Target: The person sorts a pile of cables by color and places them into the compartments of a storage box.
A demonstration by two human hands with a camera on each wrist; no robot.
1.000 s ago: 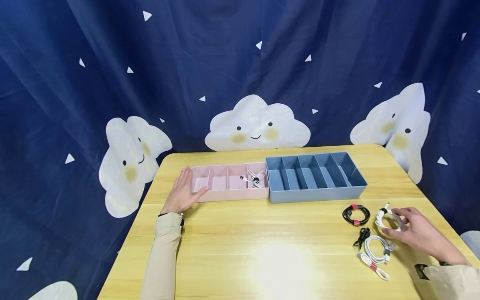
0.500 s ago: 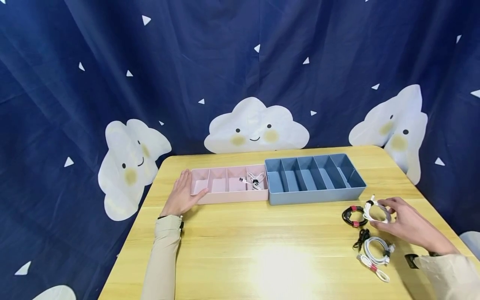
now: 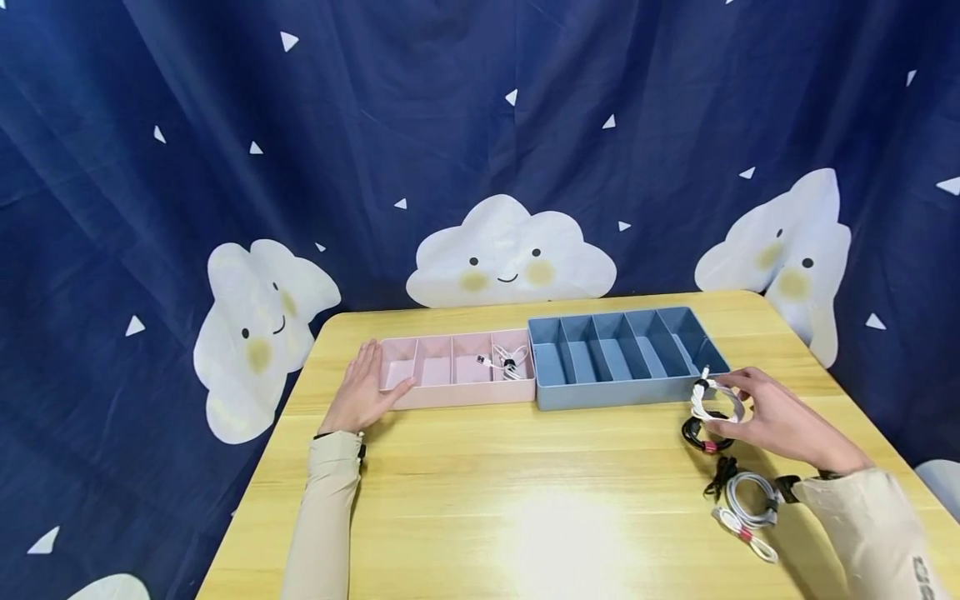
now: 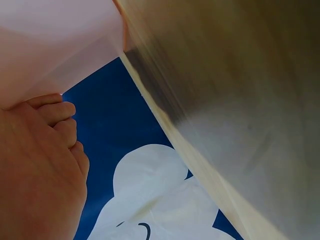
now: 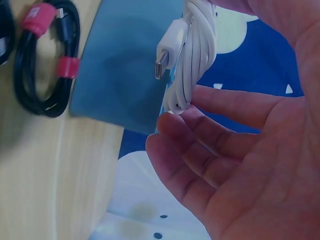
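My left hand [image 3: 357, 398] rests with extended fingers against the left end of a pink divided box [image 3: 465, 395], its thumb along the front corner. A white cable [image 3: 512, 371] lies in that box's rightmost compartment, its plug over the divider. My right hand [image 3: 780, 423] pinches a coiled white USB-C cable [image 5: 192, 60] between thumb and fingers. This coil hangs above the table, in front of the right end of a blue divided box [image 3: 622, 395]. In the right wrist view, a black cable [image 5: 24, 75] with red ties lies beside the blue box.
Right of centre on the wooden table [image 3: 450, 483] lie a small black cable [image 3: 720, 479], a grey-white coil [image 3: 735, 508] and a white cable with a red tie [image 3: 761, 548]. The two boxes stand side by side. A dark blue curtain [image 3: 420, 100] hangs behind.
My right hand has carried the white USB-C cable left and away from me, past the black cable towards the blue box. My left hand has stayed on the pink box.
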